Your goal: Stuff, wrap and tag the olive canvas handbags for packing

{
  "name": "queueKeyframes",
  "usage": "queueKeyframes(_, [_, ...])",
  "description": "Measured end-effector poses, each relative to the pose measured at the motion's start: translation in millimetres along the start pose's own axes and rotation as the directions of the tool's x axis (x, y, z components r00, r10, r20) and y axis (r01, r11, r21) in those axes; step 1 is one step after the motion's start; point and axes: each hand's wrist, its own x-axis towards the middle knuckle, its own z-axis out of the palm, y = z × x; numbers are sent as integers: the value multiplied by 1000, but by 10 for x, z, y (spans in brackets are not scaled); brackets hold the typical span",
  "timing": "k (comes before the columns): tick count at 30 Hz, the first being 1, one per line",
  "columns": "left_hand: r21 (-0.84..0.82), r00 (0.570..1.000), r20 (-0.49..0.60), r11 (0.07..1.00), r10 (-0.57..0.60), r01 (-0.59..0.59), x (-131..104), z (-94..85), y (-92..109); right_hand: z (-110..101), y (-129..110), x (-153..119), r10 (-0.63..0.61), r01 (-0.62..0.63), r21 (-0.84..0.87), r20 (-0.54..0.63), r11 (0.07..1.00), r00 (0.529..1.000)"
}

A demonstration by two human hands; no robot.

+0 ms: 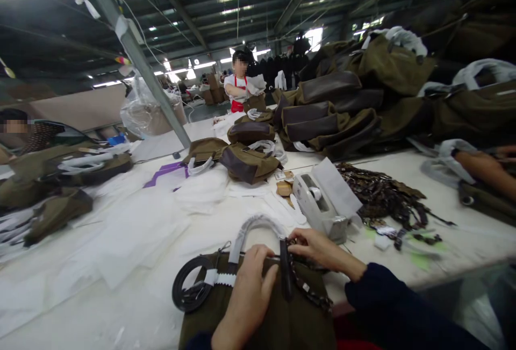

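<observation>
An olive bag [209, 312] with a wrapped handle [260, 222] lies at the table's near edge. A coiled black strap [189, 285], bound with white wrap, rests on its left side. My left hand [253, 291] lies over the bag's top near the zipper, its thumb apart from the fingers and nothing visible in it. At the right base of the handle, my right hand [312, 248] pinches something dark beside the black leather tab [286, 269]. A dark braided chain [308, 288] hangs down the bag from there.
A white tape dispenser [316, 199] stands behind my right hand, with dark braided straps [382, 194] to its right. Bags [250, 162] pile up behind. Thin white sheets [133, 237] cover the left. Another person's arm [487, 170] reaches in at right.
</observation>
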Motion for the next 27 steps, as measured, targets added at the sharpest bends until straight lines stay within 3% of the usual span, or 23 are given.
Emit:
queueKeyframes(3, [-278, 985, 29, 946, -168, 169, 123, 218, 78, -19, -22, 24, 2, -1, 37, -23, 999, 1000])
queueKeyframes(6, [-376, 968, 44, 893, -248, 246, 235, 361, 46, -78, -214, -1, -8, 9, 21, -46, 1000, 999])
queueKeyframes(10, [-378, 970, 15, 897, -243, 230, 311, 423, 21, -155, -585, -123, -179, 139, -361, -80, 922, 981])
queueKeyframes(12, [-382, 968, 21, 893, -250, 239, 311, 431, 44, -152, -669, -182, -181, 126, -452, -79, 883, 980])
queueKeyframes(14, [-411, 967, 52, 877, -249, 248, 290, 436, 77, -110, -637, -235, -97, 56, -367, -95, 928, 991])
queueKeyframes(16, [-389, 968, 52, 887, -247, 248, 259, 432, 104, -40, -533, -295, 10, -22, -175, -71, 984, 997])
queueKeyframes(20, [-193, 980, -24, 962, -200, 192, 202, 371, 116, 88, -383, -449, 144, -149, 155, 46, 977, 989])
queueKeyframes(23, [-221, 985, -4, 960, -174, 169, 175, 284, 85, 119, -419, -541, 120, -120, 82, 0, 989, 993])
queueKeyframes(27, [-446, 953, 157, 842, -258, 302, 125, 207, 42, 156, -516, -608, 85, -89, -66, -58, 994, 995])
